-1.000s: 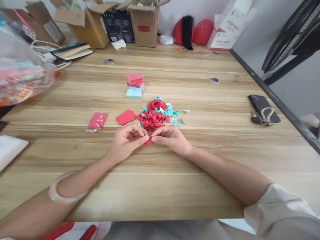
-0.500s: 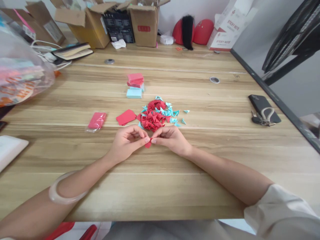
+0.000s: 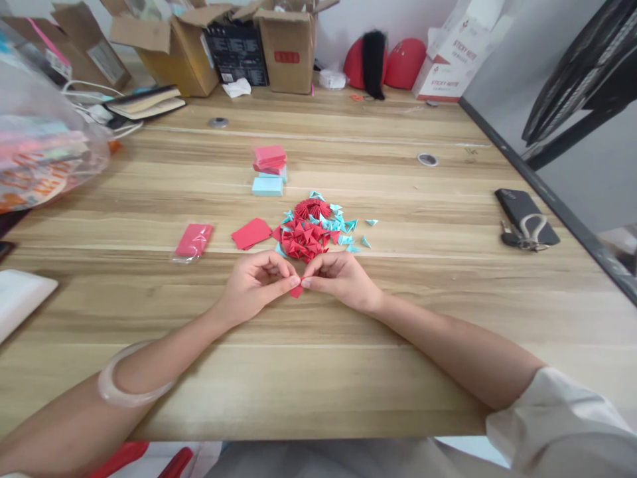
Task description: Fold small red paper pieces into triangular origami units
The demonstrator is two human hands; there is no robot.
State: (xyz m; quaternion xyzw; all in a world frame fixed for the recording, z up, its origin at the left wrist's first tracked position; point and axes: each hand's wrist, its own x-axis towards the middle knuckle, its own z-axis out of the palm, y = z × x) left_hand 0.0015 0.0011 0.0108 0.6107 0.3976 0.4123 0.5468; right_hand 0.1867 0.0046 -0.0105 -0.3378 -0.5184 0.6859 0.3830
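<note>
A small piece of red paper (image 3: 296, 291) is pinched between the thumbs and fingers of my left hand (image 3: 256, 282) and my right hand (image 3: 343, 280). Both hands are closed on it, and they hide most of its folds. Just beyond them lies a heap of folded red paper triangles (image 3: 302, 239), with light-blue paper triangles (image 3: 348, 227) scattered along its right side. A ring of red folded pieces (image 3: 312, 209) sits at the back of the heap. Loose red paper sheets (image 3: 251, 234) lie beyond my left hand.
A clear-wrapped red paper pack (image 3: 193, 241) lies at left, and stacked red and blue paper packs (image 3: 269, 171) stand farther back. A black phone-like case (image 3: 527, 216) with keys is at right. Cardboard boxes (image 3: 287, 53) line the wall; a plastic bag (image 3: 44, 146) bulges at left.
The red paper has tilted or shifted very slightly downward between my fingertips. Both hands stay nearly in place, and nothing else on the table has moved.
</note>
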